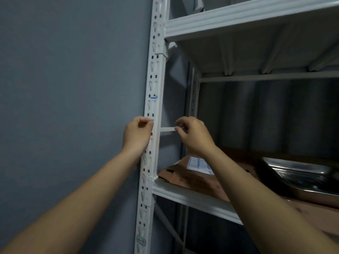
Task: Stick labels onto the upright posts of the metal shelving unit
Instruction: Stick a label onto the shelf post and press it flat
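Currently: label (167, 129), thin white strip, light and floppy, probably tacky, best taken by its ends. Left hand (137, 133) is pinching one end against the front post (153, 110); right hand (191, 133) is pinching the other end, stretching it level.

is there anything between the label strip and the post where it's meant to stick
Nothing visible. The label strip, pinched by the left hand and right hand, stretches straight across the front post, whose face there shows only punched holes.

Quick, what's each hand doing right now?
Left hand: pinching one end of the thin white label strip against the white metal post.
Right hand: pinching the strip's other end.
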`<state>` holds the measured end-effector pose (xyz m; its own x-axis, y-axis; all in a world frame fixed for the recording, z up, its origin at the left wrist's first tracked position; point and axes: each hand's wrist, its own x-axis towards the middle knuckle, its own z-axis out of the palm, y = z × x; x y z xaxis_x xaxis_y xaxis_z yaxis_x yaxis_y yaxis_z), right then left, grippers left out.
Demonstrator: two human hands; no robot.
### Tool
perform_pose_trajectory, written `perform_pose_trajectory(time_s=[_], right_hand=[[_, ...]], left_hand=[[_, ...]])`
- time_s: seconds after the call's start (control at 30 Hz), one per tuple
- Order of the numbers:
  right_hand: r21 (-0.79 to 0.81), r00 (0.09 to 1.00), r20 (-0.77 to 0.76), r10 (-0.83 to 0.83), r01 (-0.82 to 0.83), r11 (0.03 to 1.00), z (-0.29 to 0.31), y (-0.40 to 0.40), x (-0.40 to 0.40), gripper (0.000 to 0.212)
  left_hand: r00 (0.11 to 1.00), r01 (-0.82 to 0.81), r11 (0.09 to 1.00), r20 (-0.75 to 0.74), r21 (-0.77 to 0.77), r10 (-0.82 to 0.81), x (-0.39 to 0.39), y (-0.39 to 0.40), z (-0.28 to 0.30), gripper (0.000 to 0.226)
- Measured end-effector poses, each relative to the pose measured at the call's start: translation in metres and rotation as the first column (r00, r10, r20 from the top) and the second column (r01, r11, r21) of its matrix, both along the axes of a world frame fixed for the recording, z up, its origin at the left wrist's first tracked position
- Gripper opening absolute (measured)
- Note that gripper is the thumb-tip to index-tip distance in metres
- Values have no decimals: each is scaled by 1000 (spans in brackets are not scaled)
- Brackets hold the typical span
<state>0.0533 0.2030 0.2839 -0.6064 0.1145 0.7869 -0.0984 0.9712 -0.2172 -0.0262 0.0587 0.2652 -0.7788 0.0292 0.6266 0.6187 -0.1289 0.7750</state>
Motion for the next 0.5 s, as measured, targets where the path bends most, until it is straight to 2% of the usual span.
perform_pose_trajectory(time_s=[0.13,0.2,0.27,0.33,0.5], right_hand=[[-161,996,-88,22,-36,986,17,-20,-43,35],[-306,990,-122,76,-110,946,28,-29,-59,42],[-408,975,-148,166,-213,888,35,-35,-70,41],[-420,952,-169,254,-303,855,36,-38,-81,32],[-445,910,-212,356,-415,794,35,-30,-92,38]], left_hand=[[988,-98,992,-126,-85,87,-16,-13,18,13],[967,-173,978,-207,-114,147,-21,-15,26,15],[942,-234,962,-279,-139,189,-25,-13,34,19],[919,-264,950,-342,-169,194,-29,-9,41,21],[863,-339,912,-463,-231,203,-41,2,58,24]])
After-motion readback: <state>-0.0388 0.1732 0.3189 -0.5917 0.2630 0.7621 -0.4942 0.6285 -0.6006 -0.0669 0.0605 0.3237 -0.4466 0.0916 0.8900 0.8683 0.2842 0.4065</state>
